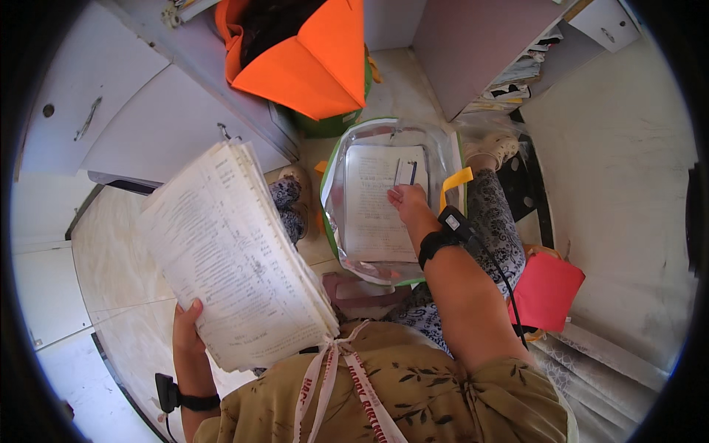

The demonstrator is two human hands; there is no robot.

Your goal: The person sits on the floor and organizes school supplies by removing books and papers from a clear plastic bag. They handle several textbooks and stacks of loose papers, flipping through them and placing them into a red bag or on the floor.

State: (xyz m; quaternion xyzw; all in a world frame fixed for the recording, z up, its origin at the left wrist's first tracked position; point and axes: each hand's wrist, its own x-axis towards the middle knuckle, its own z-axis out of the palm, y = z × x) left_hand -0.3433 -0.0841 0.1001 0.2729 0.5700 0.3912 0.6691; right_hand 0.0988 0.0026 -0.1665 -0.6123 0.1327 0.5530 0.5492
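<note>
My left hand (190, 326) grips the lower left edge of a thick stack of handwritten papers (238, 255), tilted in front of my body. A printed ribbon (332, 365) hangs by the stack's lower right corner; whether it is tied to the papers I cannot tell. My right hand (408, 200) reaches into an open bag with a silvery lining (332, 221) and green edge. Inside the bag lies another stack of written sheets (371, 221), with pens (413, 173) on top. My right fingers are just below the pens, partly curled; whether they touch the sheets is unclear.
An orange fabric bag (310, 66) stands open beyond the lined bag. White cabinets (149, 116) are at the left, a shelf with piled papers (509, 91) at the upper right. A red pouch (545, 290) lies right of my leg. Cables hang from both wristbands.
</note>
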